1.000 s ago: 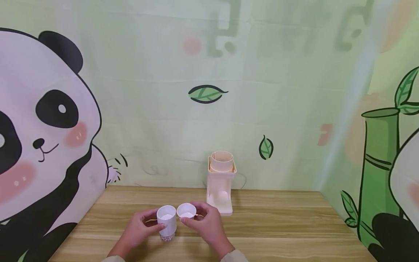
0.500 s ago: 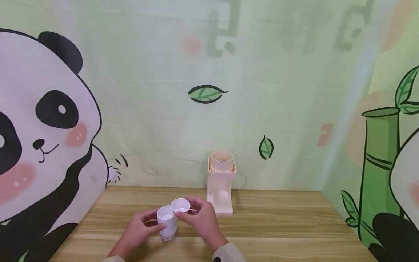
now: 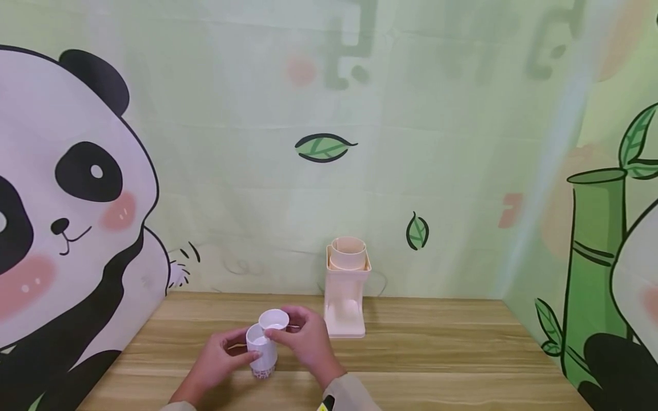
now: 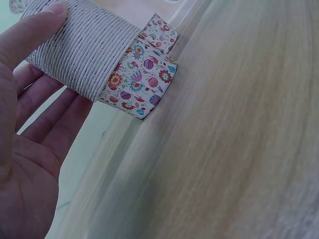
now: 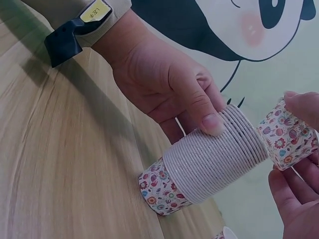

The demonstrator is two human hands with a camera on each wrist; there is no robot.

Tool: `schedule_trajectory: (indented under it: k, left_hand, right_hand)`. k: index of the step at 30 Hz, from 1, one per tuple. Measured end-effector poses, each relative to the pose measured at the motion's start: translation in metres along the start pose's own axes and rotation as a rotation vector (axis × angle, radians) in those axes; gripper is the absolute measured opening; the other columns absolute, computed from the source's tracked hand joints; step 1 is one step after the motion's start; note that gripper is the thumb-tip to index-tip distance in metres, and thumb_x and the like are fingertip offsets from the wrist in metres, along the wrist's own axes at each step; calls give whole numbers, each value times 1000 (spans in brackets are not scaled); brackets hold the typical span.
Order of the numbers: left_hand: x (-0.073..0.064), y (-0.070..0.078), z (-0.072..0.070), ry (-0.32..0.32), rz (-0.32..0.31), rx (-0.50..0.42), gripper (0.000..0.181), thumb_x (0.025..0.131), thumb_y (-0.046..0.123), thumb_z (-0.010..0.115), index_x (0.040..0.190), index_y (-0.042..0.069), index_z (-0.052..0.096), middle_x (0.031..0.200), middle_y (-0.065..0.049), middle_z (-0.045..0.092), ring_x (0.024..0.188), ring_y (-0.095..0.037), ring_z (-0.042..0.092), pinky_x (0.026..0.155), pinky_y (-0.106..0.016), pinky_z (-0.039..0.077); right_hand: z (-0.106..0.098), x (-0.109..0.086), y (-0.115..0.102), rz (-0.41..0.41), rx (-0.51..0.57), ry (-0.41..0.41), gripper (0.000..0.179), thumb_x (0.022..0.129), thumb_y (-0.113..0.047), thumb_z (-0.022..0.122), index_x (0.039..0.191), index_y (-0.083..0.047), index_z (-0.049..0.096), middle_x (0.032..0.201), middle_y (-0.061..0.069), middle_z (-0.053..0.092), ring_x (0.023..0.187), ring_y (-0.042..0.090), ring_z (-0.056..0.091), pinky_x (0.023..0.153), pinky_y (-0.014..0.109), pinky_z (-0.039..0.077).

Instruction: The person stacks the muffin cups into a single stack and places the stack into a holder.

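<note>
In the head view my left hand [image 3: 221, 354] grips a tall stack of paper cups [image 3: 267, 349] above the table. In the left wrist view white rolled rims line the stack [image 4: 82, 47], with a flowered base below. My right hand [image 3: 309, 341] pinches a single paper cup [image 3: 274, 320] at its side, close behind and right of the stack's mouth. The right wrist view shows that flowered cup [image 5: 289, 134] beside the stack's top rim; whether they touch I cannot tell. Another flowered cup [image 4: 160, 32] partly shows behind the stack's base in the left wrist view.
A pale pink stand [image 3: 346, 297] with a round tube [image 3: 348, 254] on top stands at the back of the wooden table [image 3: 437, 354]. Behind it hangs a green backdrop [image 3: 247, 188] printed with pandas, leaves and bamboo.
My right hand has moved left and slightly away from me with the single cup, from beside the stack to behind its mouth. The left hand and stack stay in place.
</note>
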State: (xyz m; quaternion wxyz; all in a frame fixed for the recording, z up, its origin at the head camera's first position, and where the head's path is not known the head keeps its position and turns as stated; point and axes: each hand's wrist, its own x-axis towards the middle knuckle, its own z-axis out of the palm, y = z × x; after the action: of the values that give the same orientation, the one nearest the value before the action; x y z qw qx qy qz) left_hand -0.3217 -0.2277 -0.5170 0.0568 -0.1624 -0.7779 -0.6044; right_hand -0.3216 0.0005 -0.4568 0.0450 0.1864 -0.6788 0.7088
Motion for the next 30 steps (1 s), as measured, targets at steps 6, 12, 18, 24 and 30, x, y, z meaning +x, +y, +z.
schedule_trajectory:
  k: [6,12,18,24,30]
  left_hand:
    - [0,0,0,-2,5,5,55,88,9,88,135,-10,66,123,-26,74,105,-9,73,93,-22,59]
    - [0,1,-1,1,5,12,54,88,9,88,135,-9,67,123,-25,74,106,-7,72,93,-21,59]
    - [0,2,-1,0,1,11,53,89,10,88,134,-9,68,123,-24,74,107,-7,72,94,-21,58]
    - [0,2,0,0,-1,11,53,89,9,88,134,-9,67,124,-26,74,106,-7,73,94,-22,59]
    - [-1,3,-1,1,-15,21,52,90,12,88,134,-7,68,124,-24,75,105,-9,73,93,-22,59]
  right_hand:
    - [5,4,3,1,8,-12,43,83,-3,91,122,4,73,108,15,79,99,24,75,85,23,62]
    - [8,7,1,-2,4,-29,46,83,-4,91,124,4,73,110,16,79,100,26,76,86,24,62]
    - [14,7,2,2,14,-50,45,85,-2,90,126,4,72,111,15,78,103,28,76,89,25,62]
    - [17,7,5,-12,8,-54,44,84,-1,90,125,4,73,112,15,78,105,31,75,89,25,62]
    - [16,6,7,1,-27,-63,44,84,-6,91,124,3,74,113,12,78,105,26,74,91,24,61]
